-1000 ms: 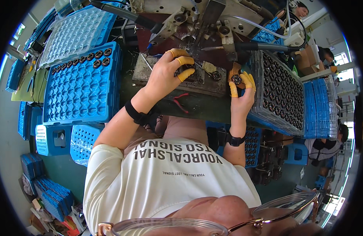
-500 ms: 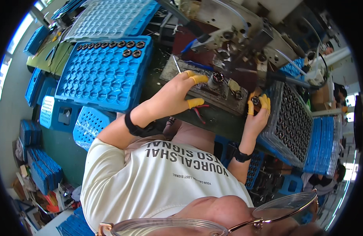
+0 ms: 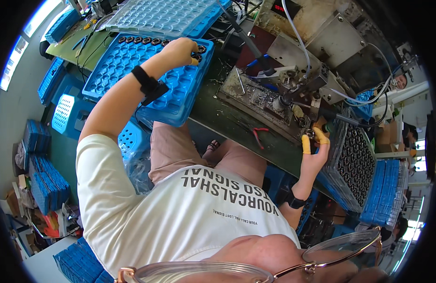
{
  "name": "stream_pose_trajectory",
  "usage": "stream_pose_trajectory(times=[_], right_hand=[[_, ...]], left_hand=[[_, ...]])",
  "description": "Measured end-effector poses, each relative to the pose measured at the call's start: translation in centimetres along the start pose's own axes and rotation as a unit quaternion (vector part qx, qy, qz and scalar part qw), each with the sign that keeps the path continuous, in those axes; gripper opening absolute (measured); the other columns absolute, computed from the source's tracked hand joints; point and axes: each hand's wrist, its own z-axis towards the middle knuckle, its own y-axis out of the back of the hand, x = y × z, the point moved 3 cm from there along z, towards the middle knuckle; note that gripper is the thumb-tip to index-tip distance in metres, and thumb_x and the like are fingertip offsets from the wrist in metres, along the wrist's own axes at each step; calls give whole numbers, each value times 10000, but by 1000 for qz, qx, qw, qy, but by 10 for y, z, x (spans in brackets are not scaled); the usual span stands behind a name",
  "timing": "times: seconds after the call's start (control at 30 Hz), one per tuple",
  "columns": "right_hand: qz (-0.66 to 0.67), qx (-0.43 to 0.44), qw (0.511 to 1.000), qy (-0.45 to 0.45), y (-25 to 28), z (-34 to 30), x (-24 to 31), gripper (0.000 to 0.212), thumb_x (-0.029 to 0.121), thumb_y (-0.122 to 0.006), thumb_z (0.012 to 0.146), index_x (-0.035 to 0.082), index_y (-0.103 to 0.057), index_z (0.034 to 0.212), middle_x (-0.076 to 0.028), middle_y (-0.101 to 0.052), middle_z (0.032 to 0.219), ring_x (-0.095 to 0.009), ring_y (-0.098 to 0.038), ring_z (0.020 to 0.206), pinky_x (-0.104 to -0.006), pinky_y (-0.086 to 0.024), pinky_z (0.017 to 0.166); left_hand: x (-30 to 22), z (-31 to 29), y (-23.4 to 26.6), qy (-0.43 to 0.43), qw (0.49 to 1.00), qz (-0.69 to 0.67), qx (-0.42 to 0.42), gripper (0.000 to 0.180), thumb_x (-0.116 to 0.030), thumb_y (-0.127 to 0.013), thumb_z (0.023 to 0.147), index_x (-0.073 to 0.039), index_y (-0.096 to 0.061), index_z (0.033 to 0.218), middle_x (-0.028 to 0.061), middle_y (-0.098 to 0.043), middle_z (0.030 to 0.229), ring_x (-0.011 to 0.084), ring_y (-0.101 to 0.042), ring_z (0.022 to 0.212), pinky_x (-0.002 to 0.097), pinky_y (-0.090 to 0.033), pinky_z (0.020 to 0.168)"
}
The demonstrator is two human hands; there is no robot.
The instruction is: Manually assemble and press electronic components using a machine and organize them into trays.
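Note:
My left hand [image 3: 181, 52], with yellow finger cots, is at the right end of the blue tray [image 3: 147, 99], its fingers closed around a small dark ring-shaped stator [image 3: 197, 57] that they partly cover. Similar stators [image 3: 142, 41] line the tray's far row. At the right end of the metal base plate [image 3: 246, 99], my right hand [image 3: 316, 147] pinches another stator [image 3: 309, 133] between yellow-covered fingertips. To the left of that hand, the upright post [image 3: 279, 103] of the machine carries no stator that I can make out.
Red-handled pliers [image 3: 259, 137] lie on the green bench before the base plate. A clear-covered tray full of stators [image 3: 354, 162] stands right of my right hand. Another blue tray with a clear insert [image 3: 166, 16] lies behind. Hoses and the machine head [image 3: 303, 80] overhang the plate.
My left hand has moved from beside the post to the blue tray on the left. The stator seen on the post is gone from there. My right hand stays near the plate's right end.

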Motion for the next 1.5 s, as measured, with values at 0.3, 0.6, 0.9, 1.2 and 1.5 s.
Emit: stream_pose_trajectory(times=[0.3, 0.6, 0.9, 1.2, 1.5], right_hand=[[235, 363, 901, 34, -93, -6, 121, 371, 92, -795, 732, 49, -648, 1070, -99, -636, 993, -245, -619, 953, -330, -476, 862], [128, 276, 918, 255, -198, -13, 203, 363, 327, -823, 698, 122, -698, 970, -69, -582, 1069, -297, -488, 1103, -448, -355, 930], [157, 290, 907, 261, -192, -16, 196, 251, 273, -743, 802, 109, -706, 989, -64, -591, 1102, -291, -487, 1121, -442, -362, 950], [165, 145, 955, 200, -109, -4, 130, 133, 119, -699, 844, 57, -706, 962, -89, -669, 1000, -288, -616, 917, -358, -484, 823], [49, -39, 998, 4, -39, -38, -7, 74, 61, -641, 877, 12, -696, 879, -96, -675, 897, -268, -622, 833, -328, -482, 765]], left_hand=[[7, -22, 18, -22, 987, -56, -146, 385, -227, -772, 759, -31, -665, 1072, 162, -696, 966, 340, -673, 867, 413, -539, 784], [19, -153, 37, 75, 943, -254, -200, 400, -83, -738, 808, -49, -633, 1193, 103, -659, 1061, 169, -670, 855, 266, -538, 744], [17, -182, -1, 60, 870, -449, -193, 394, -14, -698, 847, -14, -595, 1228, 53, -634, 1088, 120, -637, 938, 254, -537, 818], [-23, -158, 3, 24, 884, -422, -200, 419, 65, -659, 815, -12, -612, 1224, 54, -565, 1126, 101, -595, 840, 221, -521, 752], [-77, -134, -11, -49, 861, -471, -183, 446, 91, -702, 756, -33, -640, 1180, 74, -566, 1129, 109, -553, 773, 216, -514, 653]])
